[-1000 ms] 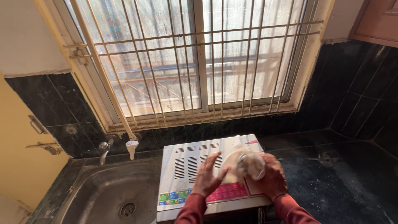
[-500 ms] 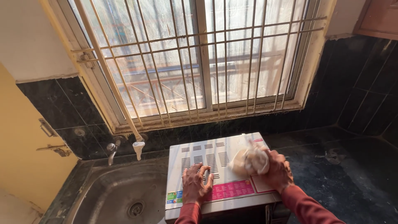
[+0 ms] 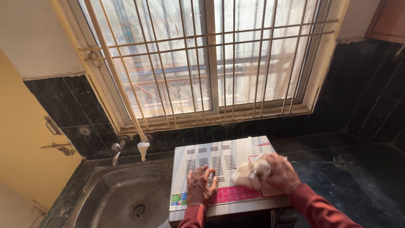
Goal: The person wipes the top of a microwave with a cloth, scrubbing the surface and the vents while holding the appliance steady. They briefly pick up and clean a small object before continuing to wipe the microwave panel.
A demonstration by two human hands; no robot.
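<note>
Left hand (image 3: 201, 185) lies flat and spread, holding nothing, on the vented top of the white microwave (image 3: 223, 162); right hand (image 3: 279, 174) is closed around a crumpled pale cloth (image 3: 251, 172) pressed onto that top near its right edge. Best done with steady bracing and overlapping strokes. Left of the microwave, steel sink (image 3: 114, 202) looks empty.

One microwave (image 3: 225, 169), one cloth (image 3: 252, 174), one sink (image 3: 114, 202).
</note>
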